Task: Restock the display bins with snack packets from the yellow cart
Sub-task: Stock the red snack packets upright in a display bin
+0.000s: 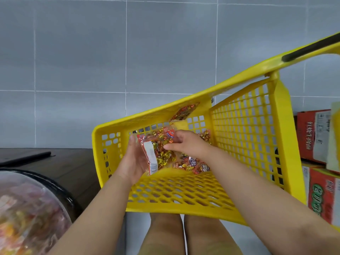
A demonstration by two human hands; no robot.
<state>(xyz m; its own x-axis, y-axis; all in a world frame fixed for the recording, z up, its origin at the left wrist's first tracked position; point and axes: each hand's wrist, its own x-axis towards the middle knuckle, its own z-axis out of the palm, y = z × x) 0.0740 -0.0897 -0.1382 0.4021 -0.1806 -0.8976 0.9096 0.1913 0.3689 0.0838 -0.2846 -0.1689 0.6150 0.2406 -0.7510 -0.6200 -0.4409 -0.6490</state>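
Note:
The yellow cart (244,129) is a perforated plastic basket with a black-gripped handle, filling the middle and right of the view. Inside it, both my hands hold one clear snack packet (158,150) full of red and gold wrapped pieces with a white label. My left hand (131,161) cradles the packet from the left and below. My right hand (185,142) pinches its right side with curled fingers. More snack packets (193,164) lie on the cart floor, and another (184,111) leans on the far wall. A display bin (27,208) with a clear domed lid sits at lower left.
A dark wooden counter (70,162) holds the bin at left. Red cardboard boxes (316,137) are stacked against the cart's right side. Grey floor tiles (110,61) spread beyond the cart. My legs (184,234) show below the cart's near edge.

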